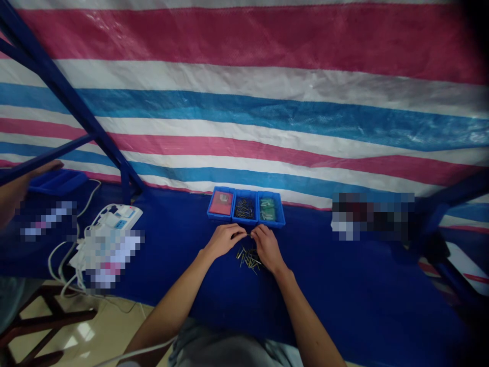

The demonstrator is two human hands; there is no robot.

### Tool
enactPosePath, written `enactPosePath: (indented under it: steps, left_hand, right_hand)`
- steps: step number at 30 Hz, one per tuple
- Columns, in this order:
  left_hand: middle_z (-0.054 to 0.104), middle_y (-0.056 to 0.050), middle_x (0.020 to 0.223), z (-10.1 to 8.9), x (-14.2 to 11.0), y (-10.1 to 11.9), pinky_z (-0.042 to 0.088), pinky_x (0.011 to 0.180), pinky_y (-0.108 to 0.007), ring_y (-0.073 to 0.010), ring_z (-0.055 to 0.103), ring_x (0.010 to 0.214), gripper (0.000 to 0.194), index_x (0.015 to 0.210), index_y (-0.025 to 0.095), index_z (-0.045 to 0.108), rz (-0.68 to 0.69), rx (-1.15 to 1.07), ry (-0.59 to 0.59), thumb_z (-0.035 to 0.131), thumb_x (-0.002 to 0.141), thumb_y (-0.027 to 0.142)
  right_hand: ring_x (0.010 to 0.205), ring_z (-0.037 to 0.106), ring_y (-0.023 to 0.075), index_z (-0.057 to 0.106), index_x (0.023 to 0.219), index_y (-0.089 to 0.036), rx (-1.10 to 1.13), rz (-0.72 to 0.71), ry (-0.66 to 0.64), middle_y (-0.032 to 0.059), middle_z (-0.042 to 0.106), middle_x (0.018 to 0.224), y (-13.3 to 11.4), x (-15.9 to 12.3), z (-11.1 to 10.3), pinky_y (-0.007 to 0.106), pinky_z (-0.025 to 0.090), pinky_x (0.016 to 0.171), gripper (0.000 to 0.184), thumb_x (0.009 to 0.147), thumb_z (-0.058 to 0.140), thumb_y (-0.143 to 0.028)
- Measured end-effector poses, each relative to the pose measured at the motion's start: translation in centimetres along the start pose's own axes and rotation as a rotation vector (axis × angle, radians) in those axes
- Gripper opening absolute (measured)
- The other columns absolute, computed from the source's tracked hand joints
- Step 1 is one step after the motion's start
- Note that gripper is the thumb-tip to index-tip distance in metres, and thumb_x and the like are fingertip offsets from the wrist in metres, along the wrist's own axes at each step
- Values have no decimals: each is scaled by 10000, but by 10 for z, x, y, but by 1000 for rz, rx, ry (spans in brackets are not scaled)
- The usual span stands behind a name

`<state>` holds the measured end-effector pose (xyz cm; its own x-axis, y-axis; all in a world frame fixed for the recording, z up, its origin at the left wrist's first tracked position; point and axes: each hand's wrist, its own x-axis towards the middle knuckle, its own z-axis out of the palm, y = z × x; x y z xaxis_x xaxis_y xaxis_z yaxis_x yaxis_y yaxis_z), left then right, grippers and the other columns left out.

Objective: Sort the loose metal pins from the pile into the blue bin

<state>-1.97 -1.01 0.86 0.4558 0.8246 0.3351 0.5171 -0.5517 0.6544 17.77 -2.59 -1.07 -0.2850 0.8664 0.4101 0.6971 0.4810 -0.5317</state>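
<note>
My left hand (pixel 223 240) and my right hand (pixel 267 248) rest on the blue table cover (pixel 344 265), their fingertips meeting close together above a small loose pile of thin metal pins (pixel 249 259). Whether the fingertips pinch anything is too small to tell. Just beyond my hands stand a blue tray holding a red flat item (pixel 220 203), a blue tray of dark pins (pixel 244 208), and a blue tray of green pieces (pixel 270 209), side by side.
Another person's hand (pixel 46 168) lies at far left by a blue tray (pixel 57 181). A white device with cables (pixel 110 239) sits left, partly blurred. A blurred object (pixel 370 214) stands right. Blue metal bars (pixel 64 97) cross before a striped tarpaulin (pixel 244 117).
</note>
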Motion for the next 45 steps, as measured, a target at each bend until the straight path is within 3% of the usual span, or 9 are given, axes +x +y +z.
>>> enactPosePath:
  steps: [3,10,21,45]
  left_hand:
    - [723,-26,923,-1,0,0,475,751,-236,-145,659,799,211,985,202,730,-1,0,3,558,978,324]
    - [718,-31,910,-1,0,-1,467,732,-239,-146,649,777,233,987,195,723,-9,-18,6,539,986,338]
    - [719,-21,918,-1,0,0,462,731,-232,-144,651,790,209,977,196,720,-12,-6,-1,557,979,327]
    - [721,-11,910,-2,0,0,453,739,-230,-145,651,804,198,953,201,715,-32,-12,2,558,977,321]
  right_hand:
    - [875,558,206,584,858,-216,32,8,8,48,621,899,-2,0,-2,340,395,781,257,1030,395,-223]
    - [921,584,233,611,973,-227,152,-17,35,62,641,960,-7,-1,-7,366,439,826,77,974,553,-277]
    - [909,580,220,593,921,-219,158,-3,30,52,643,931,-3,0,-5,354,434,841,115,978,505,-170]
    - [827,581,202,577,841,-211,74,36,-2,32,630,825,-1,-1,-2,326,387,769,242,1031,439,-268]
